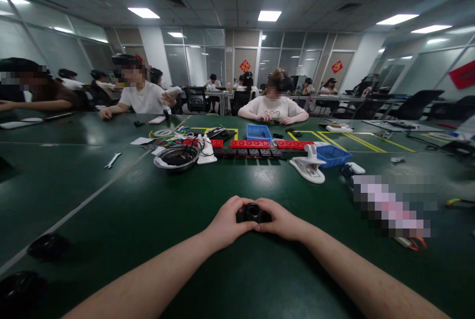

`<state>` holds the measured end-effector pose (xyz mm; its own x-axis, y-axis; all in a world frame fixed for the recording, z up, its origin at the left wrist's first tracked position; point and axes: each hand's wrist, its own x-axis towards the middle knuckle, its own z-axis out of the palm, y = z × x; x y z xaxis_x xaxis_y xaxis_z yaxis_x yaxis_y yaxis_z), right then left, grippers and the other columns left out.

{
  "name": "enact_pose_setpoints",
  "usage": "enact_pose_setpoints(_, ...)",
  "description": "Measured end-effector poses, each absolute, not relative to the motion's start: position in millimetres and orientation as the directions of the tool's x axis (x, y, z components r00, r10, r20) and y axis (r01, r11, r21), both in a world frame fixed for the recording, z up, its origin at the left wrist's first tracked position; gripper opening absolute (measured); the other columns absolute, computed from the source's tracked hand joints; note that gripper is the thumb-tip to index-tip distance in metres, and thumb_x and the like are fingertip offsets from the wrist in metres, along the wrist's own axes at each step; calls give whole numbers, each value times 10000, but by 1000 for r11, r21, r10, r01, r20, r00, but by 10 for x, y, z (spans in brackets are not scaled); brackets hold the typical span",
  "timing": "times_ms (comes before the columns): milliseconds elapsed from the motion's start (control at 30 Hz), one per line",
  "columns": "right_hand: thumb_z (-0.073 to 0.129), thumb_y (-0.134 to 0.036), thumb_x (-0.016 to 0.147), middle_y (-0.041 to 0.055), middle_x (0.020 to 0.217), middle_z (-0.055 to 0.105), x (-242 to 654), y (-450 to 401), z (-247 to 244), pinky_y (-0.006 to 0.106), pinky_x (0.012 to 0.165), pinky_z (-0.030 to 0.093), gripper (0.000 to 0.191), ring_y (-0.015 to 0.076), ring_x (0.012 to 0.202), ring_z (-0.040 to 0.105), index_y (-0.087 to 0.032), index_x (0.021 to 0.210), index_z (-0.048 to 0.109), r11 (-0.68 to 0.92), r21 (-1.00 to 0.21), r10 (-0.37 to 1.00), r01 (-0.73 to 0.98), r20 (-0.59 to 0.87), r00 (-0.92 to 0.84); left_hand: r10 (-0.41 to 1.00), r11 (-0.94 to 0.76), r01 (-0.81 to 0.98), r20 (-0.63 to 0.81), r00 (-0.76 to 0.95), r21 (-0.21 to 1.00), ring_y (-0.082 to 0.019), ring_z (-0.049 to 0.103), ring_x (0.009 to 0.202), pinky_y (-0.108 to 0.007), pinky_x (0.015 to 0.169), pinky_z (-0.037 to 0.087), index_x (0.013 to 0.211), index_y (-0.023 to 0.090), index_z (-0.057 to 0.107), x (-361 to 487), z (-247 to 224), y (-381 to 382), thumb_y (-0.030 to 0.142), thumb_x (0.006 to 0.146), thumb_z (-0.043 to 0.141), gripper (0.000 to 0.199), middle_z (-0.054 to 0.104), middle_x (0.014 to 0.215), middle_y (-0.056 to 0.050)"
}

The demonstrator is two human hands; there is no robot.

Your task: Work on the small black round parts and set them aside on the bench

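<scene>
A small black round object (253, 212) with a ring-like opening on top rests on the green table between my hands. My left hand (229, 220) curls round its left side, and my right hand (278, 219) wraps its right side. Both thumbs meet at its near edge, and the fingers close behind it. Its lower part is hidden by the hands.
Beyond my hands on the green table (148, 210) lie a metal bowl (176, 158), a white clamp stand (309, 164), red socket strips (249, 144) and blue trays (330, 155). Two black objects sit at the left. Several people sit farther off.
</scene>
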<state>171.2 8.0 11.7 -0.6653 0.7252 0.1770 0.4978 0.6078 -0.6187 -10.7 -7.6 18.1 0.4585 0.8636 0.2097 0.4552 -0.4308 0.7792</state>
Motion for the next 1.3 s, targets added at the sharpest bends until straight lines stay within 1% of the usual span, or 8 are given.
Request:
enact_pose_setpoints(133,641,-348,619,13,779,524,1659,67,78,236,592,363,308,151,704,484,-157,833,530,541,-593,802,596,152,-578,892,-393,466,205,403,793,-157,483,775,-254,670,392,924,211,540,-87,168,-95,264,588,669,363,499,853,2)
enact_pose_setpoints(267,652,-365,562,10,700,515,1524,9,28,233,526,327,300,150,630,470,-164,699,476,416,-437,908,797,163,-385,930,-352,503,236,281,789,-163,492,790,-269,685,401,881,189,528,-45,112,-112,234,571,675,346,501,867,-6)
enact_pose_setpoints(400,594,-410,607,47,717,540,1436,-67,35,273,555,336,283,187,662,490,-170,699,474,352,-259,931,899,192,-310,941,-335,533,250,228,777,-171,496,788,-284,693,407,857,182,517,-20,72,-107,255,572,677,335,503,848,-9)
enact_pose_setpoints(500,554,-484,630,73,773,545,1452,-92,61,318,611,356,351,219,714,503,-163,761,500,369,-216,922,904,204,-328,934,-345,508,235,268,789,-169,495,796,-278,700,409,877,183,522,-30,84,-99,238,580,672,337,504,872,-13)
enact_pose_setpoints(733,643,-463,556,95,1080,478,1584,-45,53,390,830,329,725,248,988,441,-181,1165,369,564,-462,825,684,267,-499,870,-440,460,240,431,771,-159,485,773,-260,677,389,972,215,533,-85,131,-81,222,630,633,356,509,855,-2)
enact_pose_setpoints(967,634,-228,572,100,1195,431,1680,7,82,420,910,276,735,255,1075,400,-190,1233,315,554,-626,794,549,200,-573,853,-456,449,233,468,768,-161,482,789,-261,687,389,1017,229,523,-96,134,-65,224,657,611,370,514,897,-12)
enact_pose_setpoints(1167,619,-166,604,44,945,546,1719,58,199,337,782,385,420,204,883,494,-159,1013,523,535,-686,747,493,111,-656,851,-447,450,213,479,773,-168,489,814,-265,691,394,1046,254,510,-101,180,-89,230,673,594,382,516,920,-9)
enact_pose_setpoints(1300,601,-175,653,27,900,549,1731,70,225,300,754,388,320,175,832,497,-148,966,541,548,-689,722,474,104,-684,858,-436,465,199,474,771,-175,496,819,-261,674,401,1052,251,509,-104,186,-92,269,684,587,376,518,935,-17)
